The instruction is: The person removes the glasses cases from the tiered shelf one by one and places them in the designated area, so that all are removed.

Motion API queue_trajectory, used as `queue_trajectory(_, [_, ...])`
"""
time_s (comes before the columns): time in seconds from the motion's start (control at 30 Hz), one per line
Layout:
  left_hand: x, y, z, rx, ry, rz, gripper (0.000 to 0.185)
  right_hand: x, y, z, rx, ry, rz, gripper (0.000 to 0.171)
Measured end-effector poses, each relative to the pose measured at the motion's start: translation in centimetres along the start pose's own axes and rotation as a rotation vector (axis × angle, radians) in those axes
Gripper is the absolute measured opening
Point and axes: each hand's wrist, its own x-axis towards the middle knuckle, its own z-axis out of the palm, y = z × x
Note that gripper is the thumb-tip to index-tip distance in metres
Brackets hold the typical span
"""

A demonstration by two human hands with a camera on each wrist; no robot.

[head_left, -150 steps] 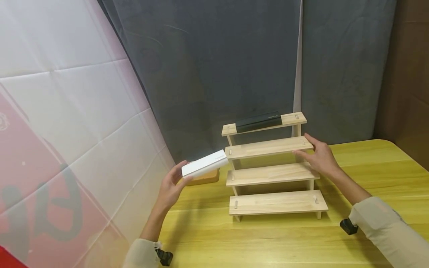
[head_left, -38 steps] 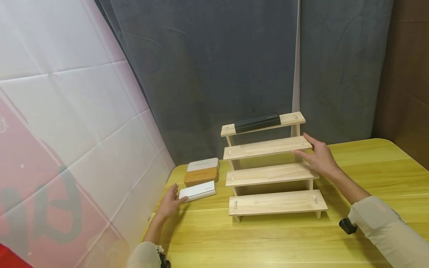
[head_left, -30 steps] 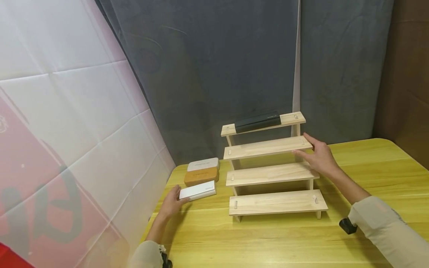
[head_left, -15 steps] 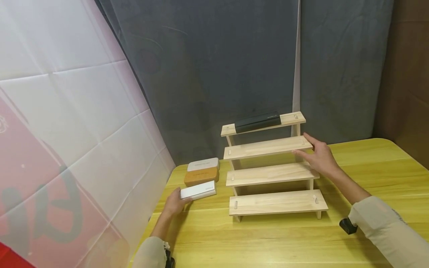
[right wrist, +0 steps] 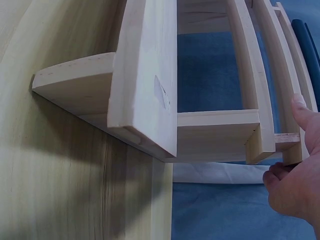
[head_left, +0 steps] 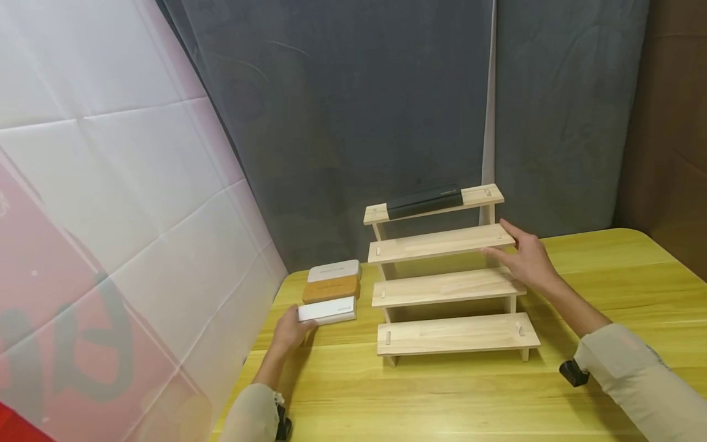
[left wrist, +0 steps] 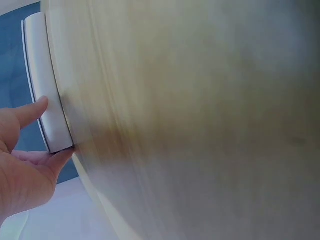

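A white, long case with a flap lid, like a glasses case (head_left: pixel 327 309), lies at the left of the table in the head view. My left hand (head_left: pixel 289 330) grips its left end; in the left wrist view the thumb (left wrist: pixel 36 110) presses its front face while fingers rest at its end. To the right stands a four-step wooden display rack (head_left: pixel 450 334). My right hand (head_left: pixel 527 258) pinches the right end of its second shelf from the top, thumb in front and fingers behind. A similar black case (head_left: pixel 425 201) lies on the top shelf.
Behind the white case, an orange case (head_left: pixel 332 288) and a light grey case (head_left: pixel 334 270) lie in a row on the yellow wooden table (head_left: pixel 442 399). A dark grey curtain (head_left: pixel 353 110) hangs behind the table. On the left is a white printed cloth (head_left: pixel 149 166).
Five seconds ago my left hand held the white case in the air; it then lay on the table. The left hand closed on its end and nudged it toward the orange case. My right hand stayed put.
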Motion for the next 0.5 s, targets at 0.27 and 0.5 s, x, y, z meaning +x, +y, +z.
queue_trajectory(0.27, [0.26,0.20,0.08,0.022,0.039,0.006,0.040,-0.09,-0.10,-0.22,0.001,0.001,-0.004,0.087])
queue_trajectory(0.5, [0.19,0.12,-0.06,-0.056,0.044,-0.018,0.070,-0.17,-0.07,-0.19,-0.003,0.001,-0.002,0.087])
